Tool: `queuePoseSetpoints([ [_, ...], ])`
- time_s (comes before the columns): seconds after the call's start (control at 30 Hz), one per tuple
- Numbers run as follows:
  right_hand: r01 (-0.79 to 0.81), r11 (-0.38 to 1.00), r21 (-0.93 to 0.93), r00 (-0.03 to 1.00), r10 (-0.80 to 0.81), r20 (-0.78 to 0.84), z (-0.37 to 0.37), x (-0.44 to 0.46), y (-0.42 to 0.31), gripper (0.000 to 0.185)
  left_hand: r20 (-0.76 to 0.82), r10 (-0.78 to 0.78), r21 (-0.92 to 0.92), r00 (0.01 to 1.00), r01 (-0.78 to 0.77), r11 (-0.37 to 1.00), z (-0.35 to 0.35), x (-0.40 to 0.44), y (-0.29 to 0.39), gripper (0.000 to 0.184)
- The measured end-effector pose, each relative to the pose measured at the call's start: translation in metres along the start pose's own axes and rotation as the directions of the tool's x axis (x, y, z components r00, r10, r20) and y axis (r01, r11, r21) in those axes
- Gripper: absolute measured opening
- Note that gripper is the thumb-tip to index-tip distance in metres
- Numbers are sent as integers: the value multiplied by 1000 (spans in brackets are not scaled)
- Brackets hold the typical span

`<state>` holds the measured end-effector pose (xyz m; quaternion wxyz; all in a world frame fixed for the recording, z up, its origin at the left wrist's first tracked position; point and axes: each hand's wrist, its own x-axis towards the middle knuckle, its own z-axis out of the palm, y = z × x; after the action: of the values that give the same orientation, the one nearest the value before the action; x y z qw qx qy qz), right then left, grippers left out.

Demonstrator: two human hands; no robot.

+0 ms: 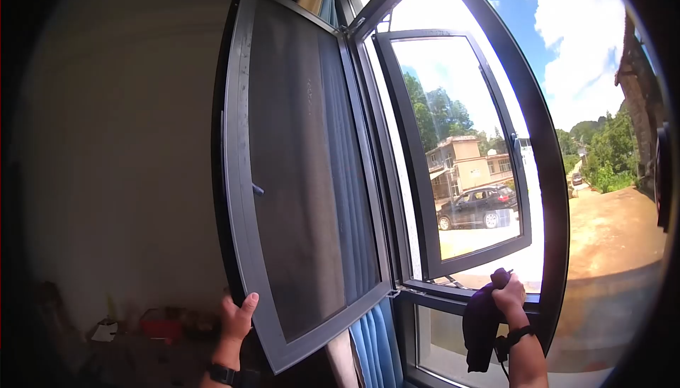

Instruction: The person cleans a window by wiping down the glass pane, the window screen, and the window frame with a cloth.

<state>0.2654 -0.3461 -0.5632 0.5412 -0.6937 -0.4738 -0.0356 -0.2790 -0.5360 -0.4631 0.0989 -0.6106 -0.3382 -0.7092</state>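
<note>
A hinged screen panel [308,168] is shown swung inward, with its lower outer edge held by the left hand [237,317]; the thumb is laid on the front face, while the other fingers are partly hidden in shadow behind the edge, so their spacing cannot be told. A dark cloth [480,331] is bunched in the right hand [511,299], with the fingers curled around its upper part and the rest hanging over the lower bar of the window frame [556,246]. A glass sash [482,255] is seen tilted outward just above this hand. A blue curtain [375,342] is hung behind the screen panel, and a parked car [478,205] is visible outdoors through the glass.
</note>
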Motion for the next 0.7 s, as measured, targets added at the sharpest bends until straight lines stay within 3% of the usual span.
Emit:
queuePoseSetpoints([
  [0.07,-4,914,406,1000,-5,23,6,-13,-9,41,3,-15,-93,1000,15,996,0,-3,-9,38],
  [0.1,-6,787,617,994,-61,87,26,-13,-7,42,3,-25,-184,1000,25,983,0,-3,-12,39],
  [0.13,-50,699,713,989,-64,132,45,-19,-10,42,10,-21,-191,1000,22,981,2,-1,-12,39],
  [0.2,-94,495,864,981,-100,164,60,-53,-51,43,49,-36,-294,998,49,955,2,-3,-8,43],
  [0.27,-69,236,969,977,-178,113,71,-95,-102,44,55,-19,-265,998,33,964,2,-4,0,45],
  [0.3,-58,81,995,971,-227,75,80,-116,-126,45,52,-1,-229,999,13,973,2,-3,4,47],
  [0.37,-84,-77,993,962,-266,61,86,-160,-172,49,68,-13,-245,998,29,969,2,-5,10,49],
  [0.43,-36,-134,990,953,-303,-6,80,-206,-218,49,80,-20,-239,997,39,970,0,-5,7,52],
  [0.5,-56,-93,994,901,-433,10,95,-254,-245,43,99,-90,-243,991,112,964,-1,-7,-2,53],
  [0.53,77,15,997,847,-528,-58,98,-277,-253,42,80,-104,-209,991,118,971,-1,-9,-7,52],
  [0.57,209,102,972,769,-632,-99,99,-301,-263,41,93,-225,-208,970,240,948,-10,-12,-19,49],
  [0.63,321,-57,945,801,-516,-303,107,-343,-289,41,105,-179,-151,978,194,969,-14,-10,-26,44],
  [0.7,561,-11,828,632,-639,-437,122,-349,-281,44,93,-196,-174,976,210,962,-10,-12,-26,46],
])
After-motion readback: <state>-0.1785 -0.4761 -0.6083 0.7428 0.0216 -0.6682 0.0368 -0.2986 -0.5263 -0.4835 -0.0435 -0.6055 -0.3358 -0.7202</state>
